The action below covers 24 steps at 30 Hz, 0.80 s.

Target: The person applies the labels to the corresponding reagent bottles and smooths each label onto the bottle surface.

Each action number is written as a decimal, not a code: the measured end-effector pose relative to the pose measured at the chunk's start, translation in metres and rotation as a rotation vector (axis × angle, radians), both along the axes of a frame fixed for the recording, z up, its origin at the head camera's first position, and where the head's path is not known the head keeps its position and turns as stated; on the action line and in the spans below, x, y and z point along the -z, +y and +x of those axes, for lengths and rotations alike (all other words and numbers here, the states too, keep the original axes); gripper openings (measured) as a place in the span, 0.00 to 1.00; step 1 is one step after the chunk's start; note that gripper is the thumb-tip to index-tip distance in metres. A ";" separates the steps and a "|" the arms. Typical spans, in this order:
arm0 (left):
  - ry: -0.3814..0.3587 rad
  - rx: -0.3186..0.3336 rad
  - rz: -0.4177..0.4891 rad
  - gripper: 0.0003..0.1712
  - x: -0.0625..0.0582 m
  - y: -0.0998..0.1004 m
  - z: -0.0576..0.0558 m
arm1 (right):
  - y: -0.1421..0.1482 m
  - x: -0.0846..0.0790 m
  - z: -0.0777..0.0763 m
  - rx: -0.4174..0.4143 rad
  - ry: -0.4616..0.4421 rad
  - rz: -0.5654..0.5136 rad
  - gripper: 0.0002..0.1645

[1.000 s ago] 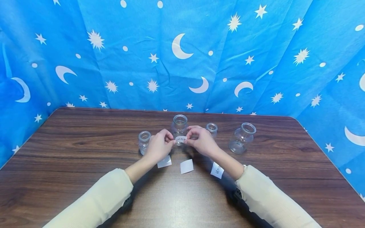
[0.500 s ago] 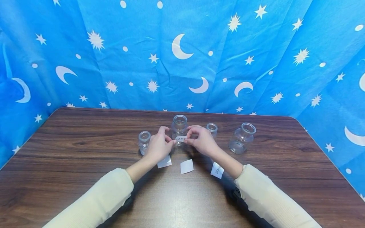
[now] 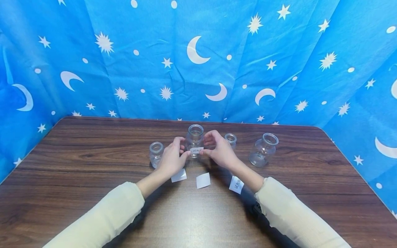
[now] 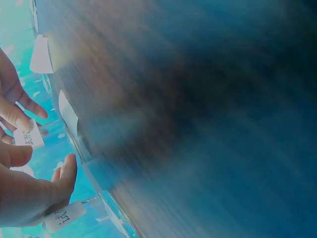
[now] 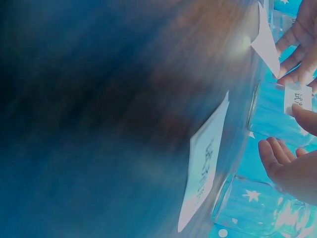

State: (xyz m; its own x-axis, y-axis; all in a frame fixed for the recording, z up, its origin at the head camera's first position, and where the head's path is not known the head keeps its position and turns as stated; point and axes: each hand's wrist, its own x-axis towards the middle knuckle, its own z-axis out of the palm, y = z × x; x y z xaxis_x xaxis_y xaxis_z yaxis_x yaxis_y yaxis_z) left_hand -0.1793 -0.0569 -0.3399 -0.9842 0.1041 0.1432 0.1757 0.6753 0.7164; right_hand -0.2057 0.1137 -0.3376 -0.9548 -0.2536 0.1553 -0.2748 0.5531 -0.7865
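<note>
In the head view a clear glass jar stands upright at the middle back of the table. A small white sticker label with handwriting lies across its front. The thumb of my left hand touches the label's left end, its other fingers loosely bent by the jar's side. On the label's right end rests the thumb of my right hand, with its fingers spread beside the glass. Both wrist views show the label between the two thumbs. A smaller jar left of my left hand carries a written label.
Right of my right hand stand a small jar and a larger jar. Nearer on the wooden table lie two white paper squares and a written one. A blue star-patterned cloth hangs behind.
The fingers of both hands have spread away from their thumbs, easing off the pinch on the label's ends. The label now lies flatter across the jar, while the jar stays in place.
</note>
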 end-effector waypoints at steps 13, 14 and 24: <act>0.053 0.058 -0.010 0.22 0.005 -0.002 -0.004 | -0.004 0.000 -0.003 -0.020 0.029 0.045 0.26; 0.052 0.060 -0.011 0.22 0.005 -0.002 -0.005 | -0.004 0.000 -0.004 -0.020 0.032 0.049 0.26; 0.050 0.063 -0.030 0.24 0.006 -0.002 -0.007 | -0.003 0.002 -0.005 -0.031 0.085 0.083 0.27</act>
